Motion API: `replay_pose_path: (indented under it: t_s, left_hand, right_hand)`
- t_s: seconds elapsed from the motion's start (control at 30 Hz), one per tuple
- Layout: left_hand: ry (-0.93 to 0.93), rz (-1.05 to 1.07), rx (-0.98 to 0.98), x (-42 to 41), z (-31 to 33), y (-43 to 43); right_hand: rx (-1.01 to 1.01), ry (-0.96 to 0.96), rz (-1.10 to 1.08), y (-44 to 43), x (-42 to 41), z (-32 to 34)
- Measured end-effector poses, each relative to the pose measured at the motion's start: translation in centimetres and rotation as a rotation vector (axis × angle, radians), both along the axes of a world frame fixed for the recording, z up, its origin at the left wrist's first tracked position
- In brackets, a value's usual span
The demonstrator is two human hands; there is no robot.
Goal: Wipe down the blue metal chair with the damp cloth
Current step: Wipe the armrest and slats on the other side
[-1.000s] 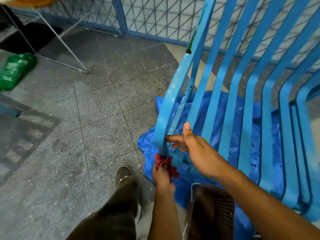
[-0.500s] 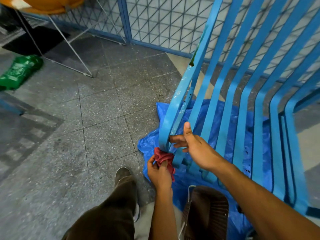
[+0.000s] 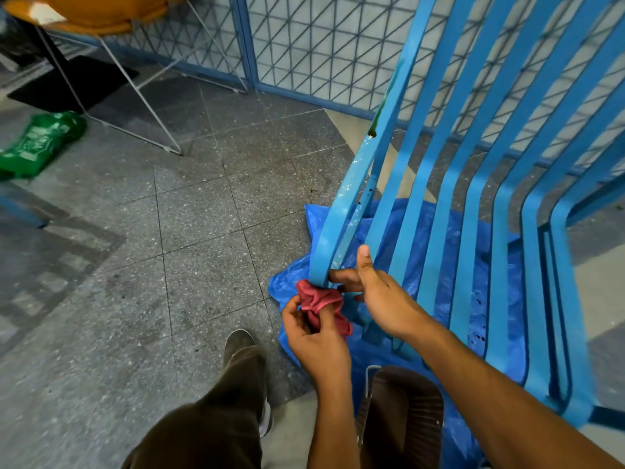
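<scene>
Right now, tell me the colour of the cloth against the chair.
The cloth is faded red, clearest in the head view.

Soft even indoor light; faint shadows; wide-angle bending and blur at edges

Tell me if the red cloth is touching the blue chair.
Touching. The head view shows the red cloth, gripped by the left hand, bunched against the lower end of the outermost slat of the blue chair, with no gap between them.
</scene>
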State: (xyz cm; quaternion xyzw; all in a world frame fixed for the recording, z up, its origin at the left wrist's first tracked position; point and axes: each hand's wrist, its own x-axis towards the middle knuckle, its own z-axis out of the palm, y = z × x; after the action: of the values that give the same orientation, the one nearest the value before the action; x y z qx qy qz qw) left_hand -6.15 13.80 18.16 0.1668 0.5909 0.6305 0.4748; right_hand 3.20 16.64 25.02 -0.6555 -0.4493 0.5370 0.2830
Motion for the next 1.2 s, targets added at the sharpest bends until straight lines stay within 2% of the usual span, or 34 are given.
replay_pose_path:
  t_s: [0.17,0.33,0.4,0.53,0.63,0.77,0.87,1.0,1.2]
  left_hand:
    - [0.088,0.035,0.141,0.2,3.0,0.1]
    - [0.111,0.037,0.050,0.7,2.1,-0.4]
    - [0.106,0.020,0.014,0.6,1.6,-0.7]
    - [0.143,0.022,0.043,-0.1,2.8,-0.4]
    - [0.300,-0.046,0.140,-0.8,4.2,0.1]
    - [0.712,-0.204,0.303,-1.3,7.1,2.3]
    - [0.890,-0.309,0.334,-1.6,8.8,3.7]
    - [0.987,-0.351,0.346,-2.2,8.6,3.1]
    - [0.939,-0.457,0.280,-3.3,9.7,3.4]
  right_hand:
    - [-0.011,-0.007,0.033,0.3,0.1,0.4]
    - [-0.028,0.043,0.021,0.8,0.3,0.8]
    - [-0.018,0.095,-0.033,1.0,0.0,1.0]
    - [0.092,0.250,-0.274,1.6,-0.5,2.1]
    - [0.120,0.323,-0.314,2.1,0.2,3.1]
    - [0.050,0.324,-0.293,2.8,0.4,3.6]
    - [0.013,0.341,-0.276,2.7,0.3,3.9]
    - [-0.001,0.342,-0.274,2.0,0.1,4.6]
    - [0.058,0.306,-0.340,1.6,0.6,6.1]
